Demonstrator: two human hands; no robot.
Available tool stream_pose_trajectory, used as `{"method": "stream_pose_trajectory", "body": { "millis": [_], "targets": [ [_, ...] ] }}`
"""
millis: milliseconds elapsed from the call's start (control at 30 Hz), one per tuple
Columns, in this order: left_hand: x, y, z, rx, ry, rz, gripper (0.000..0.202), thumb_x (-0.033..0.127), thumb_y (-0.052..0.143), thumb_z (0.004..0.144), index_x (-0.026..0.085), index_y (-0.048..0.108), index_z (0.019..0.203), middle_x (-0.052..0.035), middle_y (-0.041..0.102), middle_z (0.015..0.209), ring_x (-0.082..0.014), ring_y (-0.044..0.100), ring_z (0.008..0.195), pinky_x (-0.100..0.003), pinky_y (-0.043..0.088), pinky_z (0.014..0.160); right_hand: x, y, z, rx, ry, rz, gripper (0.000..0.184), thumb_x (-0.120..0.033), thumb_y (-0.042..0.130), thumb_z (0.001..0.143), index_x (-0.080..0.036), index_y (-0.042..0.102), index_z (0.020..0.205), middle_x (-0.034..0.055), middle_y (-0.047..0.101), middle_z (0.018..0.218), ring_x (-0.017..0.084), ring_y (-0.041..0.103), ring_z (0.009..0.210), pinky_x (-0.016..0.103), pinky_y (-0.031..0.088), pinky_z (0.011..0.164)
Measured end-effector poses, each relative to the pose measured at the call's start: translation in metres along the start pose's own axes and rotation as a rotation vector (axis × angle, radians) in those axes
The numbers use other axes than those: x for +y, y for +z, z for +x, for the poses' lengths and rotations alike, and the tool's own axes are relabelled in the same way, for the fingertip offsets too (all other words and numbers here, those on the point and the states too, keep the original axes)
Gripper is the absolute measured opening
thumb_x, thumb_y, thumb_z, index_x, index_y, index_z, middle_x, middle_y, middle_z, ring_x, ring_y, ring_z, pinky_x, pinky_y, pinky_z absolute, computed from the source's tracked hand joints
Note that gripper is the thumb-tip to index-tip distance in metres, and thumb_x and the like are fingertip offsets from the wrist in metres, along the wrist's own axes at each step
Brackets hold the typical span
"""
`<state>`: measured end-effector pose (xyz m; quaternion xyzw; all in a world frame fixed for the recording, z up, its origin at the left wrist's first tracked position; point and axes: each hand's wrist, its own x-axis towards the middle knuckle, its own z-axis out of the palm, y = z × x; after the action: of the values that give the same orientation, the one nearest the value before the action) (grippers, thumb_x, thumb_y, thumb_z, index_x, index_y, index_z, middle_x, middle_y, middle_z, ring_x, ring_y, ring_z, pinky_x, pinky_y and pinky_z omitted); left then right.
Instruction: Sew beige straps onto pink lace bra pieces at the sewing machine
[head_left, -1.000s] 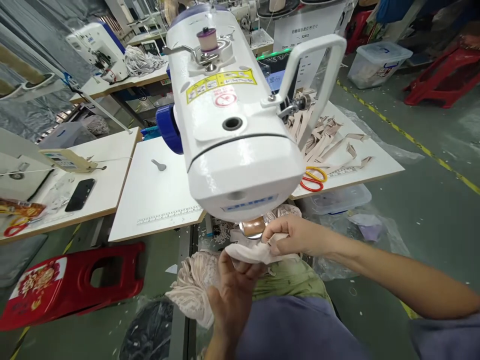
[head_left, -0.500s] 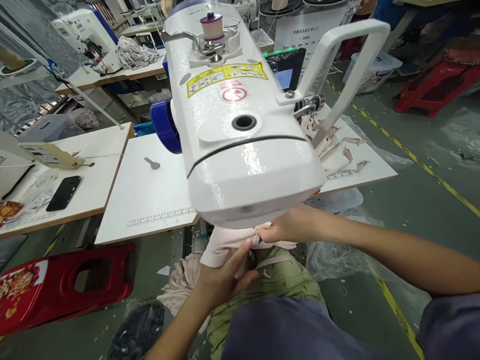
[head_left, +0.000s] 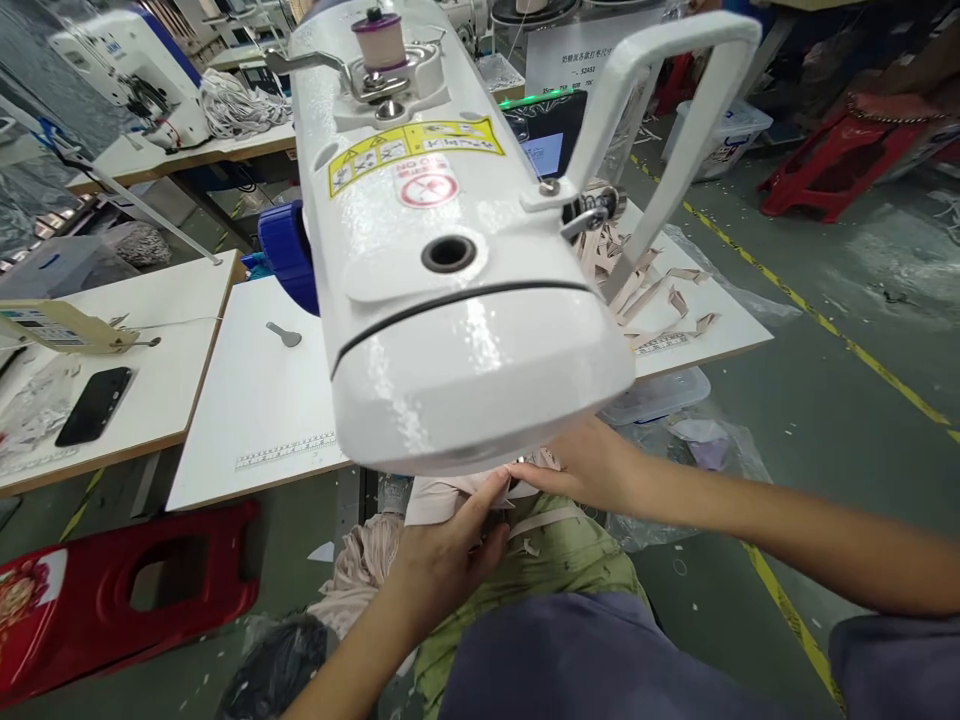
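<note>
By the white workshop table (head_left: 255,400), left hand (head_left: 442,560) and right hand (head_left: 592,465) pinch pale fabric (head_left: 435,497).

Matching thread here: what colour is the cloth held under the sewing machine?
The cloth is pale pink, seen best in the head view.

A red stool (head_left: 127,590) lies on the floor well left of the left hand (head_left: 442,560). Farther up-left, a black phone (head_left: 94,405) rests on a white table (head_left: 172,320). Pale strips (head_left: 637,290) litter the tabletop beyond the right hand (head_left: 592,465), near a clear bin (head_left: 660,395).
</note>
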<state>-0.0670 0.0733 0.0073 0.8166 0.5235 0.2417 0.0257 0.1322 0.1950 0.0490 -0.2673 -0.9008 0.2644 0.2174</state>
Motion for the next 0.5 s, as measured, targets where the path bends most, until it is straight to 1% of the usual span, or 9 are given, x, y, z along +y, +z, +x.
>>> {"method": "stream_pose_trajectory", "body": {
  "millis": [33, 67, 100, 167, 267, 333, 400, 433, 500],
  "targets": [
    [0.004, -0.001, 0.001, 0.002, -0.03, -0.011, 0.053, 0.024, 0.057, 0.093, 0.022, 0.044, 0.145, -0.0096, 0.071, 0.119, -0.0268, 0.066, 0.112, -0.037, 0.055, 0.097, 0.004, 0.005, -0.005, 0.074, -0.032, -0.003, 0.022, -0.032, 0.055, 0.093, -0.021, 0.07, 0.104, 0.012, 0.065, 0.118, 0.025, 0.06, 0.108, 0.037, 0.047, 0.089],
    [0.007, -0.001, 0.001, 0.008, -0.053, -0.021, 0.053, 0.023, 0.057, 0.093, 0.023, 0.045, 0.144, -0.0095, 0.07, 0.12, -0.0267, 0.066, 0.113, -0.037, 0.055, 0.097, 0.007, 0.01, -0.009, 0.123, -0.058, 0.004, 0.022, -0.032, 0.053, 0.095, -0.021, 0.071, 0.103, 0.012, 0.065, 0.117, 0.025, 0.059, 0.11, 0.039, 0.047, 0.093],
    [0.011, -0.001, 0.002, 0.013, -0.076, -0.034, 0.052, 0.023, 0.057, 0.093, 0.023, 0.045, 0.144, -0.0096, 0.07, 0.119, -0.0267, 0.066, 0.114, -0.036, 0.055, 0.097, 0.01, 0.013, -0.012, 0.145, -0.074, 0.024, 0.022, -0.031, 0.052, 0.096, -0.021, 0.072, 0.099, 0.0111, 0.067, 0.113, 0.024, 0.061, 0.108, 0.039, 0.047, 0.094],
    [0.017, -0.001, 0.004, 0.011, -0.133, -0.061, 0.05, 0.023, 0.057, 0.093, 0.024, 0.047, 0.142, -0.01, 0.071, 0.116, -0.0265, 0.066, 0.113, -0.035, 0.056, 0.095, 0.012, 0.016, -0.012, 0.135, -0.069, 0.079, 0.021, -0.028, 0.053, 0.096, -0.021, 0.073, 0.095, 0.0088, 0.069, 0.102, 0.021, 0.063, 0.102, 0.038, 0.048, 0.093],
    [0.023, 0.001, 0.004, -0.024, -0.211, -0.092, 0.05, 0.026, 0.054, 0.095, 0.023, 0.044, 0.144, -0.0106, 0.071, 0.113, -0.0256, 0.069, 0.106, -0.033, 0.058, 0.088, 0.01, 0.012, -0.008, 0.116, -0.014, 0.132, 0.018, -0.025, 0.057, 0.093, -0.021, 0.074, 0.093, 0.0075, 0.07, 0.099, 0.021, 0.064, 0.1, 0.037, 0.049, 0.091],
    [0.026, 0.003, 0.004, -0.019, -0.226, -0.079, 0.051, 0.027, 0.053, 0.095, 0.023, 0.043, 0.145, -0.0109, 0.071, 0.113, -0.0246, 0.07, 0.101, -0.031, 0.058, 0.084, 0.009, 0.01, -0.006, 0.104, 0.009, 0.164, 0.017, -0.025, 0.058, 0.093, -0.022, 0.075, 0.092, 0.007, 0.07, 0.099, 0.02, 0.064, 0.1, 0.037, 0.049, 0.091],
    [0.029, 0.005, 0.004, 0.025, -0.216, -0.033, 0.051, 0.025, 0.053, 0.094, 0.023, 0.044, 0.145, -0.0112, 0.071, 0.112, -0.0235, 0.071, 0.094, -0.031, 0.058, 0.081, 0.008, 0.01, -0.007, 0.101, 0.013, 0.185, 0.017, -0.025, 0.059, 0.093, -0.022, 0.075, 0.092, 0.0064, 0.07, 0.098, 0.02, 0.065, 0.098, 0.036, 0.05, 0.09],
    [0.03, 0.006, 0.004, 0.044, -0.213, -0.009, 0.051, 0.024, 0.054, 0.094, 0.023, 0.045, 0.144, -0.0113, 0.071, 0.11, -0.0232, 0.071, 0.091, -0.031, 0.058, 0.081, 0.007, 0.011, -0.009, 0.125, 0.007, 0.182, 0.017, -0.025, 0.059, 0.093, -0.022, 0.075, 0.091, 0.006, 0.071, 0.097, 0.019, 0.065, 0.097, 0.036, 0.05, 0.089],
    [0.032, 0.006, 0.004, 0.049, -0.222, 0.019, 0.051, 0.023, 0.054, 0.093, 0.023, 0.046, 0.144, -0.0111, 0.072, 0.108, -0.0229, 0.071, 0.088, -0.032, 0.058, 0.082, 0.007, 0.017, -0.016, 0.217, -0.048, 0.143, 0.017, -0.025, 0.057, 0.095, -0.021, 0.074, 0.093, 0.006, 0.071, 0.096, 0.018, 0.065, 0.096, 0.034, 0.051, 0.089]
  ]
}}
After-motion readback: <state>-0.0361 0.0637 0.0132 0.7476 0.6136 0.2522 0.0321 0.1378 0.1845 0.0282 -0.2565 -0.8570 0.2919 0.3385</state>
